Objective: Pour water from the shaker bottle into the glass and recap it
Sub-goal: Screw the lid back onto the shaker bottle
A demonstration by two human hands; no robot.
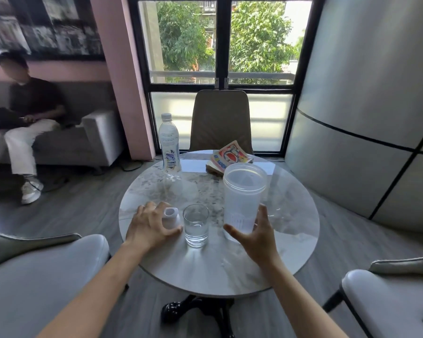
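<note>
Marble round table [230,262] w/ clear glass [196,225] near the front edge, some water in the bottom. Shaker bottle [242,198] stands upright just right of the glass, top open, no cap on. Right hand [255,236] is spread open at the bottle's base, thumb and fingers either side; can't tell if they touch. Left hand [150,226] lies over the white cap [172,217] just left of the glass, fingers curled round it, cap on the table. Water bottle [169,145] w/ cap on at far left, book [227,157] at far edge. Person [27,123] on sofa at left.
</note>
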